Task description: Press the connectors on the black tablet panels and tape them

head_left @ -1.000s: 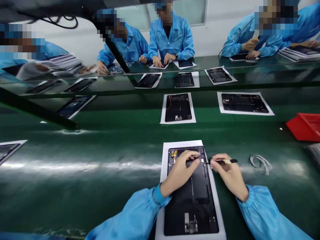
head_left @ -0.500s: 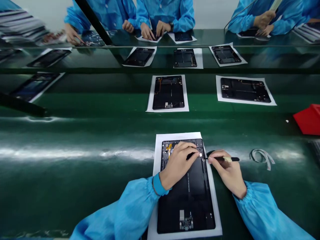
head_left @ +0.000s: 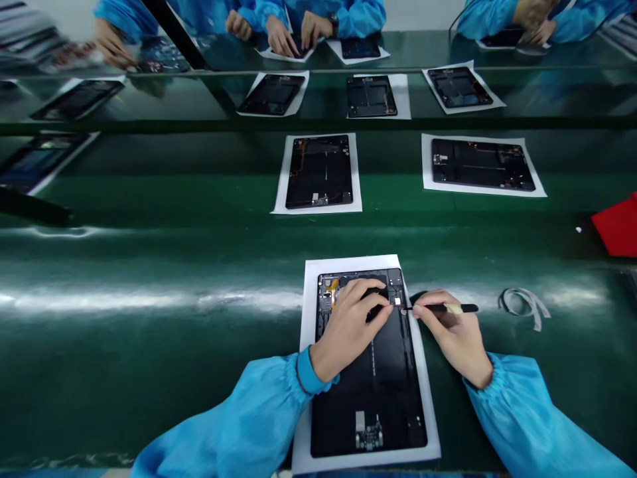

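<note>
An opened tablet (head_left: pixel 393 398), dark inside with a small circuit board at its near end, lies on a white sheet (head_left: pixel 432 425) in front of me. My left hand (head_left: pixel 351 322) rests over its upper part, thumb and index tips pressed together beside a small white part (head_left: pixel 397 301). Whatever is between those tips is too small to make out. In my right hand (head_left: pixel 455 332) are slim black tweezers (head_left: pixel 468 308) with a pale yellow band, held nearly level. Their thin tip meets the tablet's right edge, close to my left fingertips and a small round part (head_left: pixel 404 312).
On the green bench (head_left: pixel 149 372), a curled grey-white strip (head_left: pixel 522 302) lies to the right, near a red bin (head_left: pixel 617 226). Other opened tablets, such as one tablet (head_left: pixel 321 171) and another tablet (head_left: pixel 482 164), lie farther off. Co-workers' hands (head_left: pixel 298 33) work across the bench.
The view has shifted slightly, so the far bench sits higher in the picture. My left fingertips have drawn back a little from the small white part; the tweezers stay at the tablet's edge.
</note>
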Motion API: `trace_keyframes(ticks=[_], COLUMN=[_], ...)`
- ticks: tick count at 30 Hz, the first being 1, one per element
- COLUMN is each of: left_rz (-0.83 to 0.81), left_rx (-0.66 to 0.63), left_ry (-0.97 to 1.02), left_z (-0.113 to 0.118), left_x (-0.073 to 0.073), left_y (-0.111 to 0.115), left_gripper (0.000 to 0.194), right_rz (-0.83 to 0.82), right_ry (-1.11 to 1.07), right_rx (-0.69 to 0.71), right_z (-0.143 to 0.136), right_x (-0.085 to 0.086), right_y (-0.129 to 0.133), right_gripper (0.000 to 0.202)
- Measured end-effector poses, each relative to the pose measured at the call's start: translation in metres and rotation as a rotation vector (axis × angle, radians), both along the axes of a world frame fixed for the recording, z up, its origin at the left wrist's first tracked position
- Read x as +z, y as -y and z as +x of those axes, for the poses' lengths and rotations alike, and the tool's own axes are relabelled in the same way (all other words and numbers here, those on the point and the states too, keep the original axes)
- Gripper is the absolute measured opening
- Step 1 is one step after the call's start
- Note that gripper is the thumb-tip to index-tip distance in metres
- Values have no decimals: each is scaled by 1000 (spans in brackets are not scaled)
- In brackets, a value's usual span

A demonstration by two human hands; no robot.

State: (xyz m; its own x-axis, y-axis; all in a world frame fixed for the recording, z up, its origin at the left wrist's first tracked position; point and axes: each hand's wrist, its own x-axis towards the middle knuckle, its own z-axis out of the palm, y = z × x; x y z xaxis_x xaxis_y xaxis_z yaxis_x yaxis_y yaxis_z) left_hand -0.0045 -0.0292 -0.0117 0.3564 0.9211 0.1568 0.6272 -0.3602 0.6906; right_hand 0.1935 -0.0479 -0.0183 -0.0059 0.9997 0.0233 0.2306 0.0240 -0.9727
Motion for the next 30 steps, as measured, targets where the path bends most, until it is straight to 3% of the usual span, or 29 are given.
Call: trace_keyframes(ticks=[8, 15, 19, 30], left_rz=[-4, -18, -29, -49], left_rx=[2, 9, 19, 65], left_ry=[28, 16, 22, 56], left_z=[1, 2, 3, 4], left_x=[0, 3, 4, 7], left_y=[-2, -3, -4, -5], left_gripper=[8, 9, 8, 9], right_rz=[104, 10, -27, -17], right_ry=[25, 60, 59, 64], right_rx=[-73, 3, -22, 4], right_z=[-4, -3, -3, -6], right_x=[3, 1, 3, 1], right_y=[0, -3, -3, -9], right_gripper=[3, 6, 10, 11])
